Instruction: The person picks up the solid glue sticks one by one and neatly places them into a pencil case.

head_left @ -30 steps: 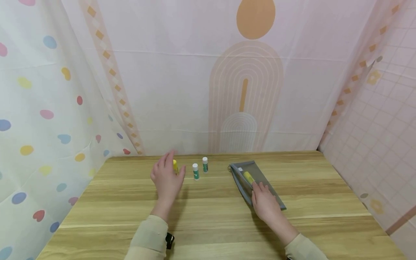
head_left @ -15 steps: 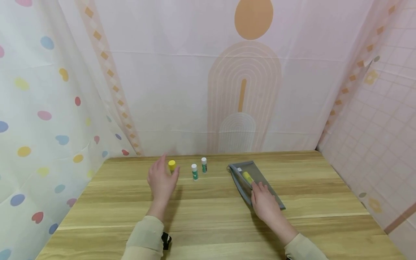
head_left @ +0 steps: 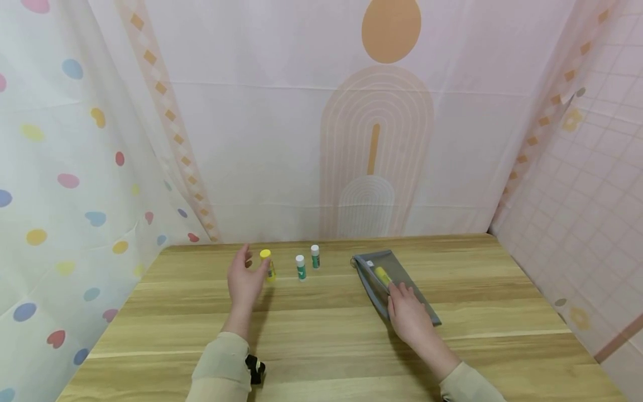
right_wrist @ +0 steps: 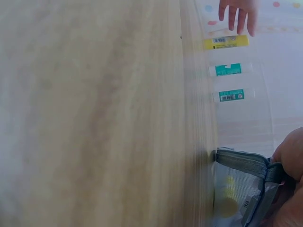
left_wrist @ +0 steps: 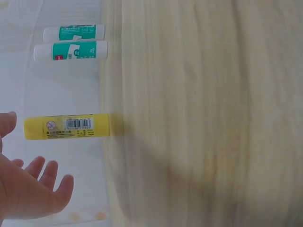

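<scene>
A yellow glue stick stands upright near the table's far edge. My left hand is open just left of it; the left wrist view shows a gap between my fingers and the yellow stick. Two green-and-white glue sticks stand to its right. A grey mesh pouch lies right of centre with another yellow stick inside. My right hand lies on the pouch's near end, and its fingers grip the pouch's rim.
The wooden table is boxed in by curtains: dotted on the left, pink with an arch print behind, a tiled pattern on the right. A small black clip hangs at my left cuff.
My left hand has drawn back to the left from the yellow glue stick, which now stands fully in view. The right hand stays on the pouch.
</scene>
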`<state>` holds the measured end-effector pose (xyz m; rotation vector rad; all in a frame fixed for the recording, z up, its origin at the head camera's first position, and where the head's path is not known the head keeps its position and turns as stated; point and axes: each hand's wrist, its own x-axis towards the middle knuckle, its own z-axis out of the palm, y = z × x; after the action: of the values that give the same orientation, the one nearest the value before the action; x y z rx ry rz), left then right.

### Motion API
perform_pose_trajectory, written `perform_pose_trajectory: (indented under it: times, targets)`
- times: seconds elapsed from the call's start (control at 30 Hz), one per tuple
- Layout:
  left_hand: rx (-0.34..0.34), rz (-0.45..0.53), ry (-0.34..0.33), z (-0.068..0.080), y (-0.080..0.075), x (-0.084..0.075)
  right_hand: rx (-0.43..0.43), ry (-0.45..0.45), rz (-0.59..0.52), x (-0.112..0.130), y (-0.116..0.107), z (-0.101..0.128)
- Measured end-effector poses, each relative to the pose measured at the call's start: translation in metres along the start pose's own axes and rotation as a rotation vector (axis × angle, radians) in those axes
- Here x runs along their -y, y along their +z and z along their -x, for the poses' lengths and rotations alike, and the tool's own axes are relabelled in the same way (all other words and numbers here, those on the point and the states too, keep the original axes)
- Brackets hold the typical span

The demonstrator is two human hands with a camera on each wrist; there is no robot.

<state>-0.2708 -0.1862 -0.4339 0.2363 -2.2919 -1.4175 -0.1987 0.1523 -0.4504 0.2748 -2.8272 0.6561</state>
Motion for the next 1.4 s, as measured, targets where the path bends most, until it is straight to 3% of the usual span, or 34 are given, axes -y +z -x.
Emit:
perform_pose_trajectory:
  times: [0.2,0.4,0.63,1.4]
  targets:
    - [0.028,0.102,-0.098,-0.001,0.001,0.003,0.015,0.009,-0.004,-0.001,0.001,0.001]
    - [0.079,0.143,-0.143,-0.001,0.002,0.009,0.009,0.004,-0.002,-0.001,0.000,0.001]
    - [0.089,0.181,-0.158,-0.003,0.009,0.013,0.002,0.000,0.007,-0.001,-0.001,0.000]
    - [0.036,0.095,-0.142,-0.007,0.018,0.016,0.014,0.013,-0.006,-0.001,0.001,-0.001]
